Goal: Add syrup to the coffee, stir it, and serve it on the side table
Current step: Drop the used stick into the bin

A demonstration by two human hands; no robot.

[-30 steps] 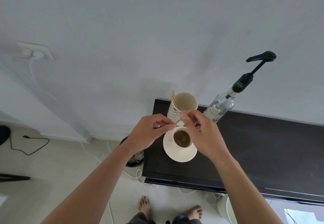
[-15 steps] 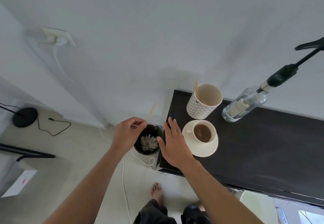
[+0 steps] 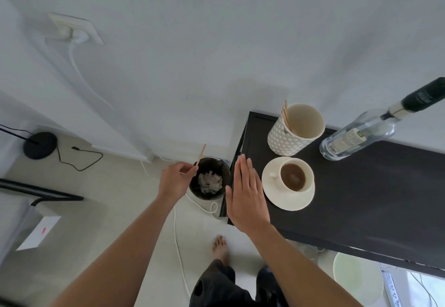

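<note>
A cream cup of brown coffee stands on a cream saucer at the left end of a black table. Behind it is a patterned holder with wooden stir sticks, and a clear syrup bottle with a black pump. My left hand pinches a wooden stir stick over a dark waste bin on the floor. My right hand lies flat and open over the table's left edge, just left of the saucer.
The bin holds crumpled paper. White cables run across the floor from a wall socket. A black lamp base sits at the far left. My bare foot is below the table corner. A pale round object sits under the table.
My left hand carried the stir stick away from the cup, left and down over the bin. My right hand let go of it, opened and came to the table's edge. The view turned left.
</note>
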